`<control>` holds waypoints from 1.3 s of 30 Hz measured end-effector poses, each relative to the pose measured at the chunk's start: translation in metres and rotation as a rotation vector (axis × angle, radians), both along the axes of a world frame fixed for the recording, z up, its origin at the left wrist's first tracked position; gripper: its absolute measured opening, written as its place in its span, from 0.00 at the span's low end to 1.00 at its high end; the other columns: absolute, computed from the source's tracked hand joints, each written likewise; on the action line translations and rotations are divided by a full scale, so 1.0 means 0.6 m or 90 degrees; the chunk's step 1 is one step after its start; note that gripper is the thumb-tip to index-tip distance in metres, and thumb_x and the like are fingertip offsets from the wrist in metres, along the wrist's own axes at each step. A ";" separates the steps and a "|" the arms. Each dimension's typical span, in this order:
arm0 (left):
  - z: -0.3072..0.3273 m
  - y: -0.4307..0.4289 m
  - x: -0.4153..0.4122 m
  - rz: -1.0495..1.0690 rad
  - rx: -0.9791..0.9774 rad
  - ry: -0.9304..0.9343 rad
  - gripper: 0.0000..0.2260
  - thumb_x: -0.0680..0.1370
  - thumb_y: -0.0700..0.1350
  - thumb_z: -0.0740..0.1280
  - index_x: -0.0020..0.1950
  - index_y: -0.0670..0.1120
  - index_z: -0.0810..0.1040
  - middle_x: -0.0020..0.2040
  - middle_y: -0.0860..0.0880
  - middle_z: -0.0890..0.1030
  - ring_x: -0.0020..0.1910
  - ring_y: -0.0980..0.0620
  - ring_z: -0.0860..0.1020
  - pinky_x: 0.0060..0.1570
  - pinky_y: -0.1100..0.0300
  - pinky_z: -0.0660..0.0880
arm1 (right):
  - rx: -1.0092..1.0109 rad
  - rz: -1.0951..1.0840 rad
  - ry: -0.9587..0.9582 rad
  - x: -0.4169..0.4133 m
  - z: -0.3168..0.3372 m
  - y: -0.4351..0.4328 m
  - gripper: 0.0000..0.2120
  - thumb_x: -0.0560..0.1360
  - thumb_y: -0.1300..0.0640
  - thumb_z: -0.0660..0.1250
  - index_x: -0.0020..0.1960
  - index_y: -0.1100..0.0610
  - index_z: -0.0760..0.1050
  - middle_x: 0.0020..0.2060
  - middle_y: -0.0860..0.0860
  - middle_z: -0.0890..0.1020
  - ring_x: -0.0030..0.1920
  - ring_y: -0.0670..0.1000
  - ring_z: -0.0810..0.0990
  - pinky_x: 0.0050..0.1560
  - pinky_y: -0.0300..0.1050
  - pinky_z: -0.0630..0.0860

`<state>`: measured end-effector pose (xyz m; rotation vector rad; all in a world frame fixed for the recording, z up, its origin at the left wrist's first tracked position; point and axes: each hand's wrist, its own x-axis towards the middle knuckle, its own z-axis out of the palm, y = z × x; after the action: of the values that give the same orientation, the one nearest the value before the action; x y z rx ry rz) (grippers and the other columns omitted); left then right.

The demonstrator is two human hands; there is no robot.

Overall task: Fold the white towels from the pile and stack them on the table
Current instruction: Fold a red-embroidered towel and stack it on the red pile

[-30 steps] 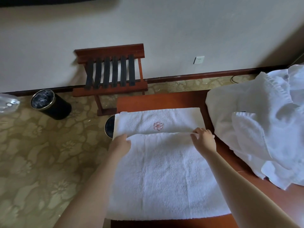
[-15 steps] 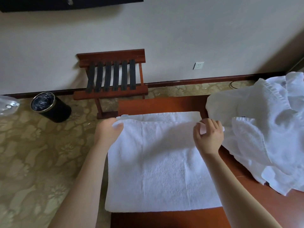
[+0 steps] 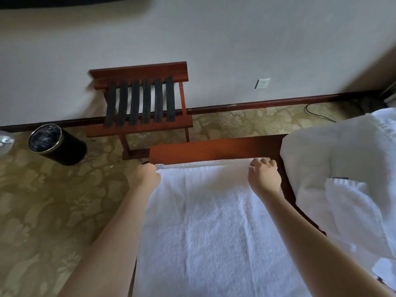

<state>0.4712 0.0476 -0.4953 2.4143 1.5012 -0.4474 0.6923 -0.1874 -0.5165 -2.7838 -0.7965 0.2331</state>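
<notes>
A white terry-cloth towel (image 3: 214, 221) lies spread flat on the reddish-brown wooden table (image 3: 214, 150), covering most of the near part and overhanging the table's left edge. Only a strip of bare wood shows beyond the towel's far edge. The towel is doubled over, its upper layer reaching almost to the far edge of the layer beneath. The left hand (image 3: 144, 177) grasps the far left corner of that upper layer, fingers curled over the edge, just beside a small white sewn-in label (image 3: 159, 166). The right hand (image 3: 263, 176) grasps the far right corner, its fingers bent down over the cloth and its knuckles up. Both forearms stretch out along the towel's two sides. To the right, on the same table, sits the loose pile of white towels (image 3: 342, 179), crumpled and heaped, close to the right hand but not touching it. On the patterned beige-gold carpet (image 3: 53, 211) to the left, well apart from the table, stands a black cylindrical waste bin with a metal rim (image 3: 57, 144). Inside it a glossy dark lining shows, and whether anything lies in it cannot be told. Against the pale wall stands a reddish wooden luggage rack with black straps (image 3: 141, 101), nothing resting on the straps. A white wall socket (image 3: 262, 83) sits to its right above the dark skirting.
</notes>
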 end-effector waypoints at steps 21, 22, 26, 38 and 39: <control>-0.043 -0.065 0.080 -0.171 0.190 -0.144 0.05 0.77 0.41 0.62 0.46 0.44 0.78 0.41 0.47 0.78 0.44 0.45 0.75 0.51 0.51 0.68 | 0.186 0.146 -0.144 -0.023 -0.016 0.074 0.03 0.71 0.64 0.71 0.41 0.62 0.78 0.37 0.57 0.75 0.37 0.60 0.72 0.32 0.50 0.71; -0.050 -0.061 0.086 -0.185 0.183 -0.119 0.06 0.78 0.41 0.61 0.48 0.45 0.77 0.43 0.48 0.78 0.45 0.47 0.75 0.52 0.53 0.67 | 0.158 0.137 -0.125 -0.020 -0.024 0.078 0.03 0.71 0.63 0.72 0.42 0.62 0.78 0.38 0.57 0.76 0.38 0.60 0.73 0.33 0.51 0.71; -0.068 -0.053 0.098 -0.186 0.168 -0.109 0.05 0.78 0.39 0.60 0.50 0.44 0.76 0.45 0.47 0.79 0.44 0.48 0.76 0.43 0.57 0.68 | 0.096 0.135 -0.085 -0.016 -0.047 0.086 0.03 0.74 0.60 0.68 0.44 0.60 0.77 0.41 0.55 0.78 0.42 0.61 0.75 0.38 0.52 0.70; -0.061 -0.034 0.118 -0.149 0.151 0.004 0.04 0.76 0.38 0.61 0.47 0.45 0.74 0.41 0.49 0.80 0.39 0.50 0.78 0.34 0.60 0.63 | -0.079 0.160 0.051 0.045 -0.029 0.124 0.11 0.79 0.50 0.59 0.54 0.53 0.77 0.49 0.50 0.81 0.58 0.55 0.71 0.50 0.49 0.65; -0.059 -0.033 0.122 -0.131 0.143 0.002 0.04 0.76 0.39 0.62 0.48 0.45 0.75 0.42 0.49 0.80 0.40 0.49 0.78 0.34 0.59 0.63 | -0.089 0.149 0.056 0.045 -0.029 0.127 0.11 0.79 0.50 0.58 0.54 0.53 0.77 0.49 0.50 0.81 0.58 0.55 0.71 0.50 0.49 0.65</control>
<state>0.5446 0.0278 -0.5307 2.7590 1.3746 -0.3398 0.7191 -0.1113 -0.5340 -2.7802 -1.1232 0.4655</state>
